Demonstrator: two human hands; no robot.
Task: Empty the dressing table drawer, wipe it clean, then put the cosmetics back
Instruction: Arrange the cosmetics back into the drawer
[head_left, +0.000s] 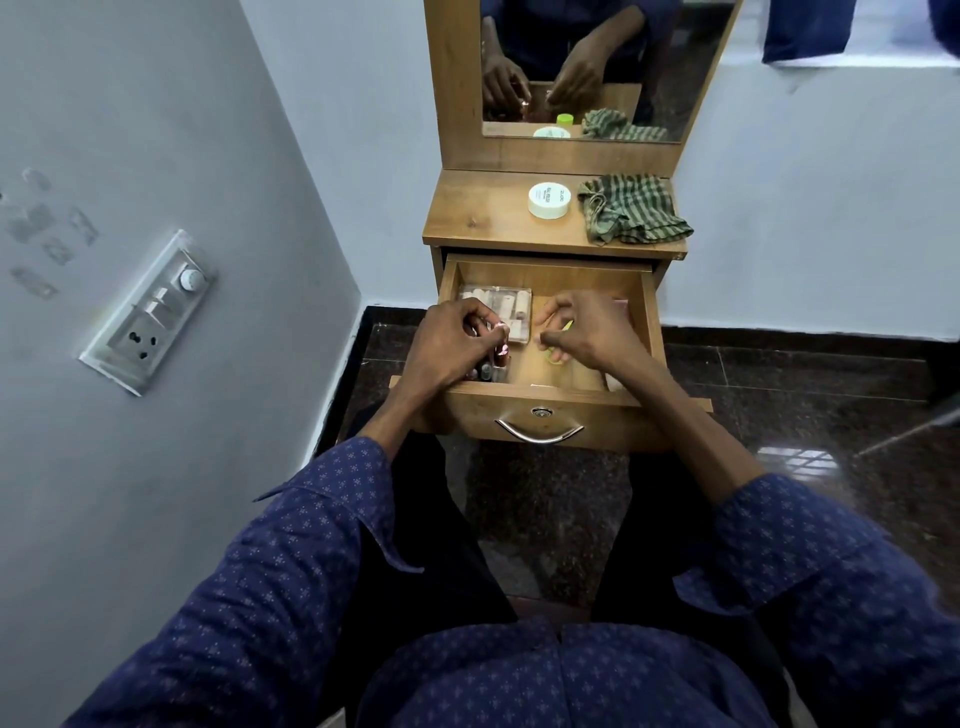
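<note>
Drawer (652, 317): pulled out in front of you, under the wooden tabletop (483, 218); its metal handle (540, 431) faces you.
Your left hand (447, 343): inside the drawer at its left side, fingers curled round a small pinkish bottle (501, 345), which stands upright among other small bottles (485, 370) by the front left corner.
Your right hand (587, 332): inside the drawer right of centre, fingers bent and pinching a thin yellow-green item (566, 326); what it is you cannot tell, most of it is hidden by the fingers.
Hands together or apart: apart, with a strip of bare drawer floor between them.
Clear box (511, 304): lies flat at the drawer's back left, just beyond your left hand, holding small pale pieces.
Right side of drawer: something pale shows under your right wrist, too hidden to name.
Jar (549, 200): white, round, lid on, standing on the tabletop near the middle.
Cloth (631, 210): green striped, crumpled on the tabletop just right of the jar, not touching it.
Mirror (587, 67): upright behind the tabletop, reflecting both your hands, the jar and the cloth.
Switch panel (150, 312): on the wall to your left.
</note>
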